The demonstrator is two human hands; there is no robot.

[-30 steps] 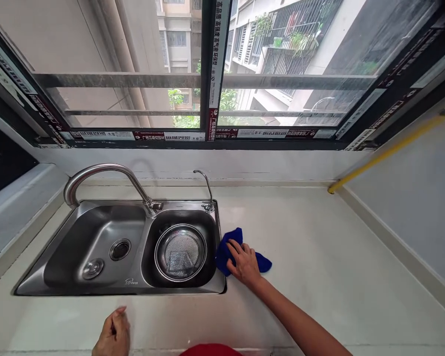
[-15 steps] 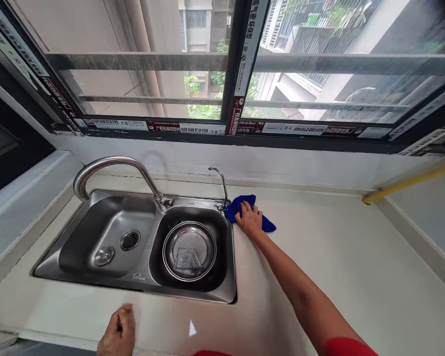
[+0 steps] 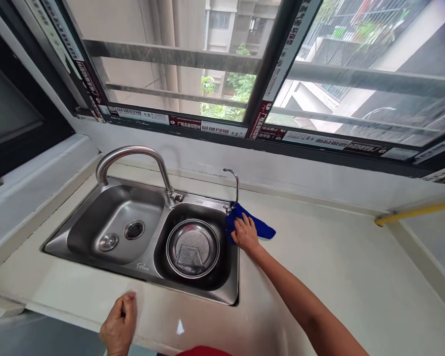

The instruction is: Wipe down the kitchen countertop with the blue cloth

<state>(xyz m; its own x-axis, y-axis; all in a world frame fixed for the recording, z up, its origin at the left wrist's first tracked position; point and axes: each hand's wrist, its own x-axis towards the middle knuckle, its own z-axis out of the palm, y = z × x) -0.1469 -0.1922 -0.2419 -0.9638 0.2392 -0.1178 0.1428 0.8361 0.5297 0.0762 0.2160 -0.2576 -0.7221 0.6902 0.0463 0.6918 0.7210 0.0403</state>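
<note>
My right hand (image 3: 245,234) presses a blue cloth (image 3: 264,229) against the back right corner of the sink rim, its fingers bent over the fabric. One end of the cloth spreads over the countertop to the right, and the other reaches the base of a small thin tap (image 3: 237,185). Near the counter's front edge, my left hand (image 3: 120,319) is curled into a loose fist with nothing visible in it. The double steel sink (image 3: 148,272) lies between my hands. A round perforated strainer basket (image 3: 193,228) sits in its right bowl.
A large curved faucet (image 3: 133,149) arches over the left bowl, where a loose round drain piece (image 3: 108,242) lies beside the drain (image 3: 134,230). The pale countertop (image 3: 319,262) extends rightward to a yellow pipe (image 3: 419,213). A dark-framed window (image 3: 215,133) runs behind.
My right hand and the cloth have shifted slightly toward the sink, with the cloth now over the rim's corner. My left hand stays curled. The view has tilted and turned a little.
</note>
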